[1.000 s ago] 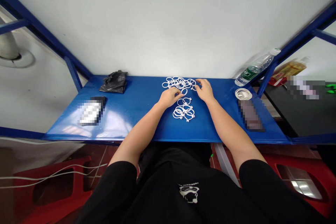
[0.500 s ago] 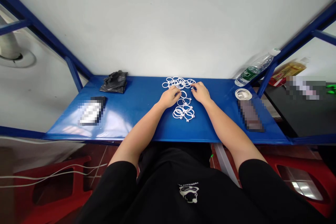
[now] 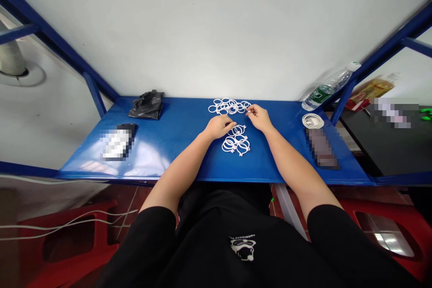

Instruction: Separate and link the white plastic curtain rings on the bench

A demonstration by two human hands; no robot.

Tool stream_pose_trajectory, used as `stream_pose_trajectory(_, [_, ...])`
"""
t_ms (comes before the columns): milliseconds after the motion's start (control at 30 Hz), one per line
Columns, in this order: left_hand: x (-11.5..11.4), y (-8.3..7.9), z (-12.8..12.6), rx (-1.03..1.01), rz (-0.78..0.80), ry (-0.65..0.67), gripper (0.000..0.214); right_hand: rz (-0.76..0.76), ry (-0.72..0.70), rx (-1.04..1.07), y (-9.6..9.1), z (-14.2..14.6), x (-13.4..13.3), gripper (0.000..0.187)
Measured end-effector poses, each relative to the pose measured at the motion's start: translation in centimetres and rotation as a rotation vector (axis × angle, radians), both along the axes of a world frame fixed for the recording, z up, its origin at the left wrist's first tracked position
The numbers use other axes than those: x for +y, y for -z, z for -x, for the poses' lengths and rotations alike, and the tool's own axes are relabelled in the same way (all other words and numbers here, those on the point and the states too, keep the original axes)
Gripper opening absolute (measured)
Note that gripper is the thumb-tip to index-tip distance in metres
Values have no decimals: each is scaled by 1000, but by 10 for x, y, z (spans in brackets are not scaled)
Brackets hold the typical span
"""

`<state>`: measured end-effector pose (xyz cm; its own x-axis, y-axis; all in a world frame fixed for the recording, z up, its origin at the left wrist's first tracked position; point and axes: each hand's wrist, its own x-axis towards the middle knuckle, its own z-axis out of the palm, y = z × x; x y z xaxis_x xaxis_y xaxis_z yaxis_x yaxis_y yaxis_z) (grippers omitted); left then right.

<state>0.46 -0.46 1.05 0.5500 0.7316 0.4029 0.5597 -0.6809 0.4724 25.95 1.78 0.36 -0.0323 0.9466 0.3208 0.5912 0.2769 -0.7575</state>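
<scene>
On the blue table (image 3: pixel 175 153) lie two groups of white plastic rings: a loose far pile (image 3: pixel 229 105) by the wall and a nearer cluster (image 3: pixel 236 143) in front of me. My left hand (image 3: pixel 220 126) rests between them with fingers curled and pinched on a white ring at the near cluster's top edge. My right hand (image 3: pixel 259 118) sits just right of the piles, its fingertips pinched on a small white ring piece near the far pile's right end.
A crumpled black bag (image 3: pixel 147 104) lies at the back left, a dark flat object (image 3: pixel 117 141) at the left. At the right stand a water bottle (image 3: pixel 326 86), a white coiled roll (image 3: pixel 312 121) and a dark flat item (image 3: pixel 322 148). Red stools (image 3: pixel 388 234) stand below.
Both hands drew back from the far pile toward me. The ring that lay between them is now at the near cluster under my left fingers.
</scene>
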Motion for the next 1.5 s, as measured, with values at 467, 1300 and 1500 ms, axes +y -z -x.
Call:
stream_pose_trajectory(467, [6,3,3,-178,-27,-144,21,-108,-127,-51,-16,20,-17,23])
stream_pose_trajectory(1300, [19,2,17,69,240,-578,43,-71,-143,-143,-8,6,-6,27])
stream_pose_trajectory(1500, [19,-2,19,-28,234,-563,35,-95,-128,-43,-2,10,-12,27])
